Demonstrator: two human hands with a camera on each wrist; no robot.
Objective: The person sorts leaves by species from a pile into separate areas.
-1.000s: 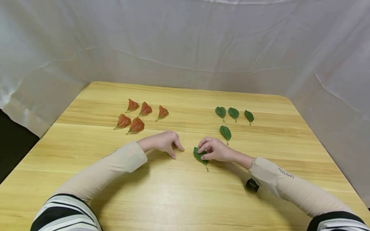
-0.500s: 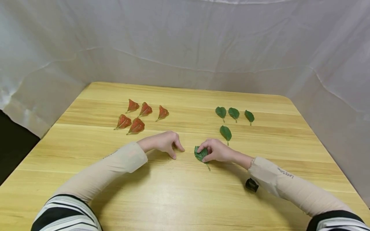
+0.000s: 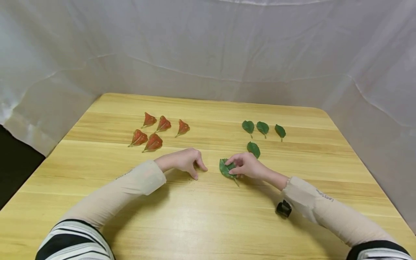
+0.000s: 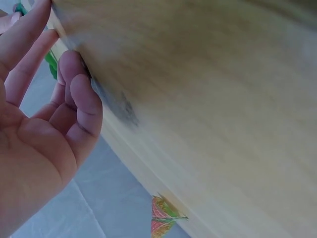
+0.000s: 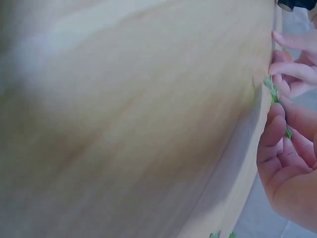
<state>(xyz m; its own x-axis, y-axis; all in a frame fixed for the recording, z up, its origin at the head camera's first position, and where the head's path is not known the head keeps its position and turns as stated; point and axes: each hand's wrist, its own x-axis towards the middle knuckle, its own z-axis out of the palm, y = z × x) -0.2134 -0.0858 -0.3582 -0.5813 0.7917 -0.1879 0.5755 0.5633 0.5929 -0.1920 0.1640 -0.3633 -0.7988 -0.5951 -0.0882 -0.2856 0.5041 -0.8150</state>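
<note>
On the worktop (image 3: 208, 224): two hands and two groups of leaves.
From the left, five red leaves (image 3: 152, 131) lie in a cluster at the far left; the left hand (image 3: 185, 161) rests on the wood with fingers loosely curled, holding nothing; just beside it, the right hand (image 3: 246, 165) pinches a green leaf (image 3: 225, 168) near the middle of the worktop; four more green leaves (image 3: 260, 131) lie beyond, one just behind the right hand.
</note>
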